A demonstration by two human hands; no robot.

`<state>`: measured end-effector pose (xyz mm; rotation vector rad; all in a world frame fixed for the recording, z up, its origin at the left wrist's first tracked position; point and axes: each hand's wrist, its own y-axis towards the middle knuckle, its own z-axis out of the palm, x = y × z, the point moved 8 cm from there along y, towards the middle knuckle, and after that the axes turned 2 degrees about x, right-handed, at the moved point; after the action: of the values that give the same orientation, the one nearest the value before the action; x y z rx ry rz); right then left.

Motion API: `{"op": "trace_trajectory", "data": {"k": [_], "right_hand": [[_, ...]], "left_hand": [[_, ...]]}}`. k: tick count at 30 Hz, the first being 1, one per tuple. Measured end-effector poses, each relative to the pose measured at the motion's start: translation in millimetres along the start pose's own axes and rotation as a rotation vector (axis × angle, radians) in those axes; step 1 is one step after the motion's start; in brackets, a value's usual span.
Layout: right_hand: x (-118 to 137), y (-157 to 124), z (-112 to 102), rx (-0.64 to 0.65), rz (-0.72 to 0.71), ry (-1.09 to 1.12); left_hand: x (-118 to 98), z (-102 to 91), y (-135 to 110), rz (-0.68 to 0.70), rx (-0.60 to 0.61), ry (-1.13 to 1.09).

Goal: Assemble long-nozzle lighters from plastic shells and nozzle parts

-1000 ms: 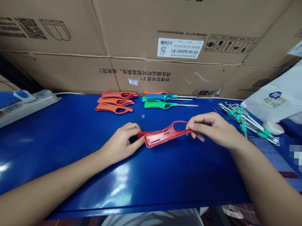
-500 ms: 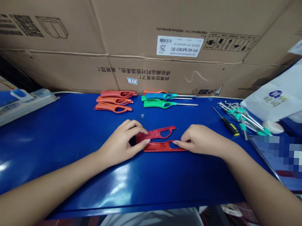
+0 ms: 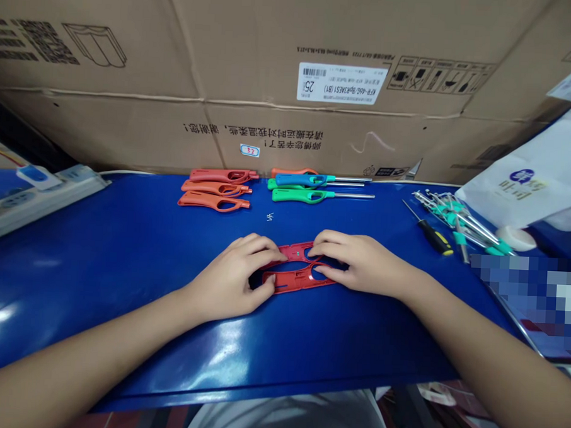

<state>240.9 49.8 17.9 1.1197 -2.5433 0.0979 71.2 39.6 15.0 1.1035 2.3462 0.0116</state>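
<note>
Two red lighter shell halves point(image 3: 289, 282) lie one above the other on the blue table point(image 3: 165, 360), inner sides up, their trigger loops to the right. Spanning their left ends is my left hand point(image 3: 235, 273), with its fingers on the upper half and its thumb on the lower one. On the right, my right hand point(image 3: 363, 261) grips both pieces near the loops, fingertips above and thumb below. My fingers cover both ends of the shells. Beyond them on the table sit a few tiny metal bits point(image 3: 269, 217).
Orange and red lighter bodies point(image 3: 210, 200) and assembled lighters point(image 3: 296, 195) are lined up before a large cardboard box point(image 3: 147, 129). A screwdriver point(image 3: 433, 236), metal tubes with green parts point(image 3: 455, 218) and a white bag point(image 3: 514, 180) are at right. A power strip point(image 3: 54, 191) stands left.
My right hand has opened its grip from the lower shell half and now spans both halves. The lower half has shifted slightly left, and my left thumb has moved down onto its end.
</note>
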Motion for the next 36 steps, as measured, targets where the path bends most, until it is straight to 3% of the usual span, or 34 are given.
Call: {"op": "trace_trajectory", "data": {"k": [24, 36], "right_hand": [[3.3, -0.8, -1.0, 0.027, -0.039, 0.008], [9.5, -4.1, -4.7, -0.021, -0.124, -0.185]], "left_hand": [[3.6, -1.5, 1.5, 0.007, -0.028, 0.025], [-0.5, -3.2, 1.1, 0.007, -0.031, 0.027]]}}
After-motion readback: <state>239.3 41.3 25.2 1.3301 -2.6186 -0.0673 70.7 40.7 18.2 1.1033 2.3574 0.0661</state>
